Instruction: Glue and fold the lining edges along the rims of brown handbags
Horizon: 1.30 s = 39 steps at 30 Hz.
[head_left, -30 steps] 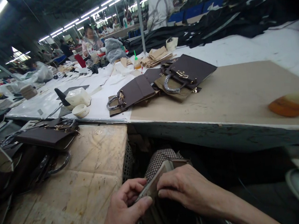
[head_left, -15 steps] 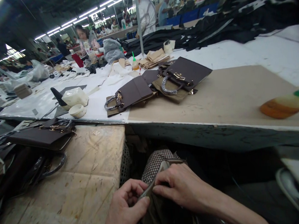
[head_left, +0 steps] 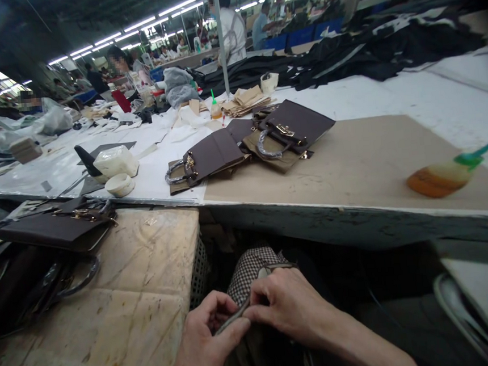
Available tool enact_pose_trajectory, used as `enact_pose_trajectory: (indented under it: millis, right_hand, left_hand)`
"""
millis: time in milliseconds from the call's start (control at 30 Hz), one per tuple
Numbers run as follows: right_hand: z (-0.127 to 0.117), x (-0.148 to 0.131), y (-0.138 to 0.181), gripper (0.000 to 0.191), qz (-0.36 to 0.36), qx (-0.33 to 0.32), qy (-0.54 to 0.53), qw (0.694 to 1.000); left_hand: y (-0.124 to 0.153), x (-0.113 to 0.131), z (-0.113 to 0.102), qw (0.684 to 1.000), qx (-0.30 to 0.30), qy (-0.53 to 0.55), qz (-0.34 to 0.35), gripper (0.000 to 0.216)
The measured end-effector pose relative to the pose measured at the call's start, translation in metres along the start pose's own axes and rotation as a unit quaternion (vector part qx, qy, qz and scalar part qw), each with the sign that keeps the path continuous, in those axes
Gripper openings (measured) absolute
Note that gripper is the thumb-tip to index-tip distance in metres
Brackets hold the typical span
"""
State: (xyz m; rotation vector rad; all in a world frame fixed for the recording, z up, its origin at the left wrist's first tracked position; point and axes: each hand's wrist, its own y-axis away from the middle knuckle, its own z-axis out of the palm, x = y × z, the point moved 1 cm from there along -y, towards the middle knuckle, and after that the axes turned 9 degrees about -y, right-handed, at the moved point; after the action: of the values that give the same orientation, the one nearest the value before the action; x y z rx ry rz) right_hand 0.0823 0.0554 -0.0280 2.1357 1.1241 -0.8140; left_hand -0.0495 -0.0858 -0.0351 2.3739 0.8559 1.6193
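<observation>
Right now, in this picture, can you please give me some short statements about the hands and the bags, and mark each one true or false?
1. Both hands pinch the same flat piece over the lap. True: the left hand and the right hand meet on the bag panel.
2. The glue bottle with the green nozzle stands upright. False: the glue bottle lies on its side on the tan board.
3. Brown handbags lie flat on the long table. True: the brown handbags lie there, handles toward the camera.
4. The wooden bench on the left bears nothing. False: a dark bag lies on the wooden bench.
</observation>
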Motion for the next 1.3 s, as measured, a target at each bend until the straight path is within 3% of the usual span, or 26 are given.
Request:
enact_pose_trajectory:
  millis: [300, 600, 900, 1067, 1300]
  right_hand:
    - [-0.033, 0.022, 0.017, 0.006, -0.079, -0.012, 0.012, 0.997]
    - [-0.029, 0.019, 0.017, 0.011, -0.112, 0.063, 0.004, 0.992]
    - [-0.018, 0.023, 0.014, 0.009, -0.010, 0.061, -0.010, 0.998]
    - [-0.014, 0.020, 0.010, 0.010, 0.000, 0.069, -0.002, 0.998]
    - [-0.014, 0.025, 0.011, 0.013, -0.003, 0.067, -0.009, 0.998]
  left_hand:
    - [-0.003, -0.024, 0.002, 0.997, 0.025, 0.067, -0.025, 0.034]
    - [-0.003, -0.029, 0.008, 0.997, 0.026, 0.069, -0.009, 0.035]
    - [-0.002, -0.027, 0.003, 0.998, 0.033, 0.059, -0.006, 0.033]
    - [-0.003, 0.000, -0.011, 0.998, 0.020, -0.053, 0.033, 0.017]
    - [-0.006, 0.021, -0.013, 0.966, 0.011, -0.239, 0.098, 0.010]
